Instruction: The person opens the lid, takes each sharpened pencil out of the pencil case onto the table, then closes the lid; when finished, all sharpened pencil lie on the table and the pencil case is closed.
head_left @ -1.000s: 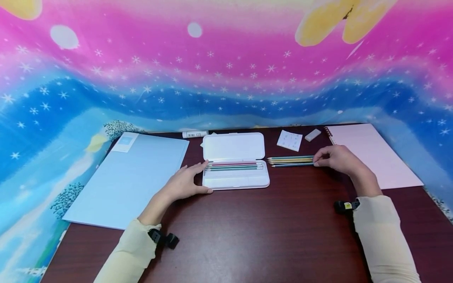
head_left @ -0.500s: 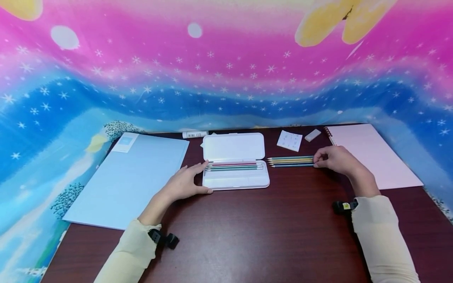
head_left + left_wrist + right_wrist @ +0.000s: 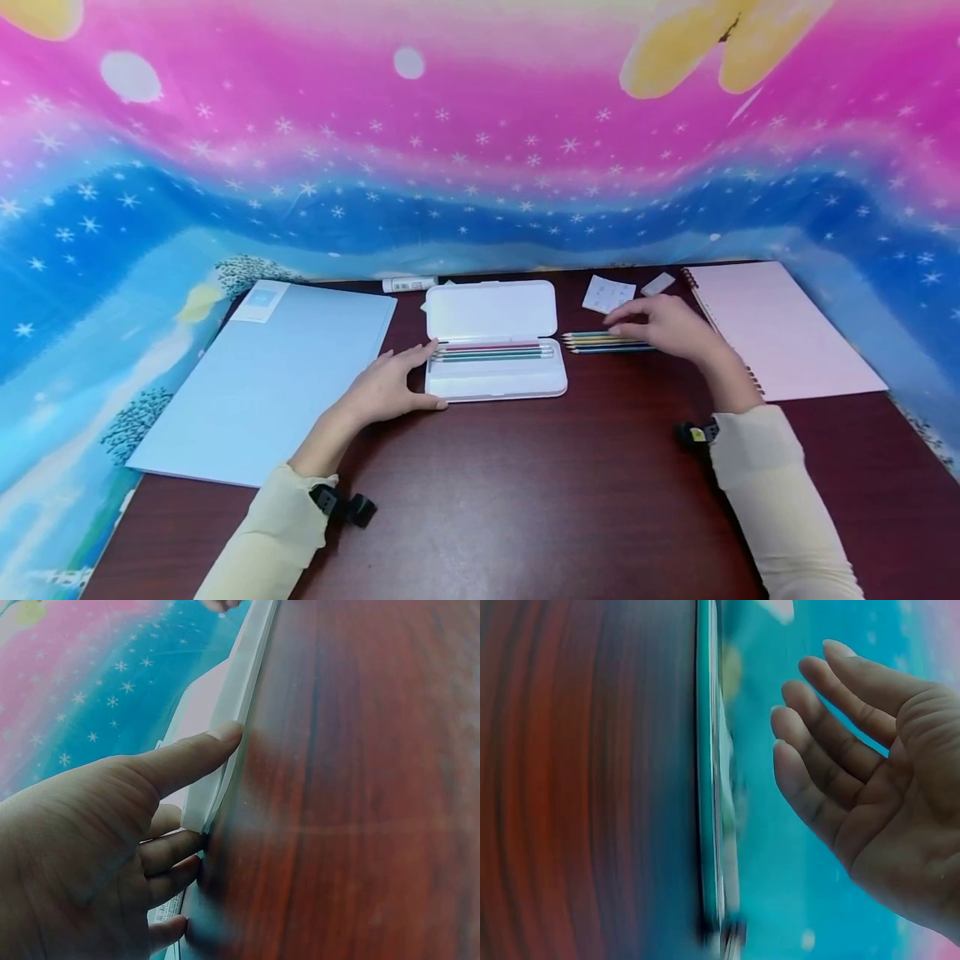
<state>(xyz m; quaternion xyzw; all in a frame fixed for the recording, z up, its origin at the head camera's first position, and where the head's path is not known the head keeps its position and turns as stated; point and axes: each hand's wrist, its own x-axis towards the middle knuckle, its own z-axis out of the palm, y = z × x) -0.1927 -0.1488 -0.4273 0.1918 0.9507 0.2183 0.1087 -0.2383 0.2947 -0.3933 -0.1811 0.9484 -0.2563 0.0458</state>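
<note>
An open white pencil case (image 3: 495, 379) lies mid-table with several coloured pencils (image 3: 491, 352) in its tray. My left hand (image 3: 390, 387) rests against the case's left end, thumb along its front edge (image 3: 217, 742), fingers straight. To the right of the case lie several loose pencils (image 3: 592, 342) side by side. My right hand (image 3: 663, 325) hovers over their right half with fingers spread and relaxed (image 3: 832, 750), holding nothing. The pencils show as a blurred green edge (image 3: 709, 787) in the right wrist view.
A pale blue folder (image 3: 262, 383) lies at the left, a pink spiral notebook (image 3: 780, 329) at the right. Behind the pencils sit a small patterned card (image 3: 609, 293) and a white eraser (image 3: 657, 283). A white glue stick (image 3: 408, 284) lies at the table's far edge.
My right hand has left the pencils' right ends and moved left over them, fingers now spread. The left hand has stayed on the case.
</note>
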